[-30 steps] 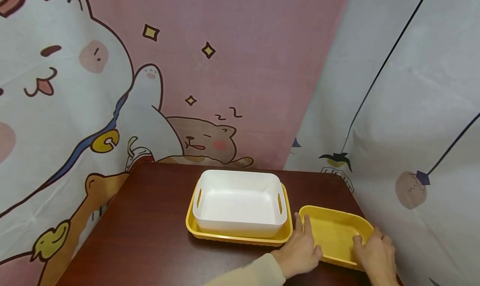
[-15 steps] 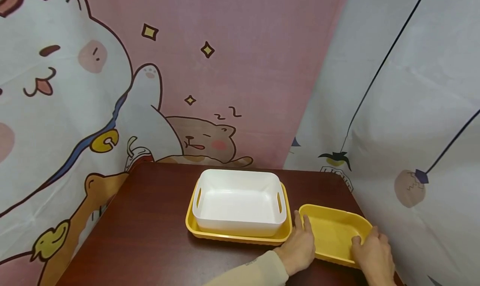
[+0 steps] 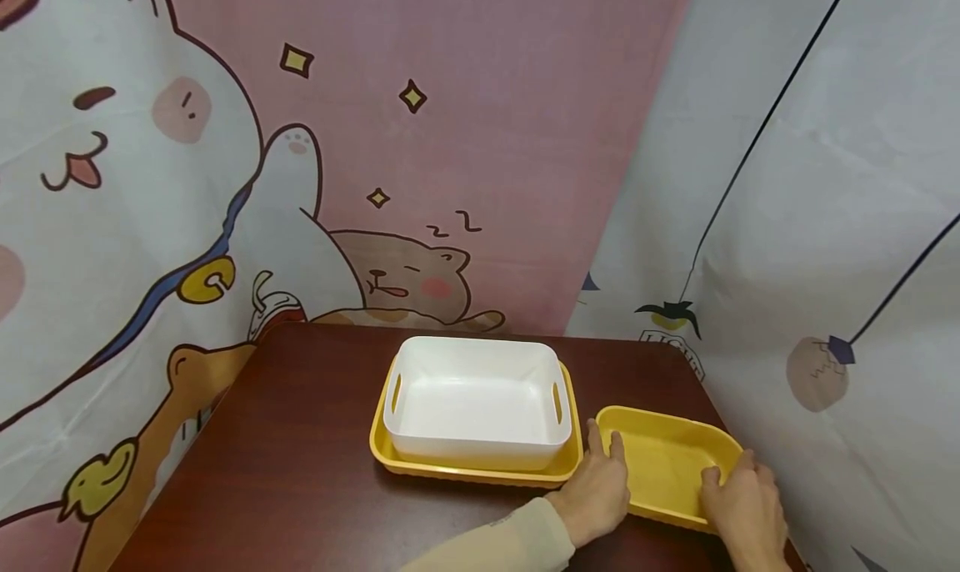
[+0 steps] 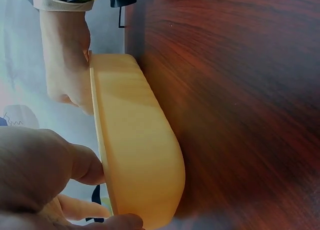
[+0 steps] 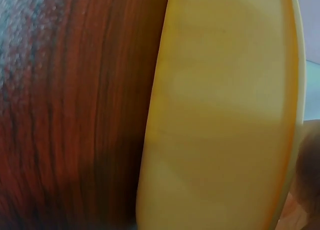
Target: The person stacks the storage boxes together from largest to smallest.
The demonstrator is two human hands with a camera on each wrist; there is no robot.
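A small yellow tray (image 3: 660, 472) lies at the right side of the dark table, with nothing seen inside it. My left hand (image 3: 598, 490) holds its left rim; in the left wrist view the thumb meets the edge and a fingertip lies on the outer wall of the tray (image 4: 137, 135). On the opposite end, my right hand (image 3: 750, 505) grips the right rim, thumb inside and fingers over the outside. Its fingers are mostly out of sight in the right wrist view, where the wall of the tray (image 5: 225, 109) fills much of the picture.
Left of the hands, a white bin (image 3: 480, 451) with handle slots sits inside a larger yellow tray (image 3: 472, 476) on the brown table (image 3: 300, 455). A cartoon-printed cloth (image 3: 510, 138) hangs behind, and a pale one (image 3: 862, 222) runs along the right edge.
My left thumb, earlier spread out over the tray's near edge, has drawn in out of the head view. The tray and both hands have hardly shifted, and the head view has moved slightly.
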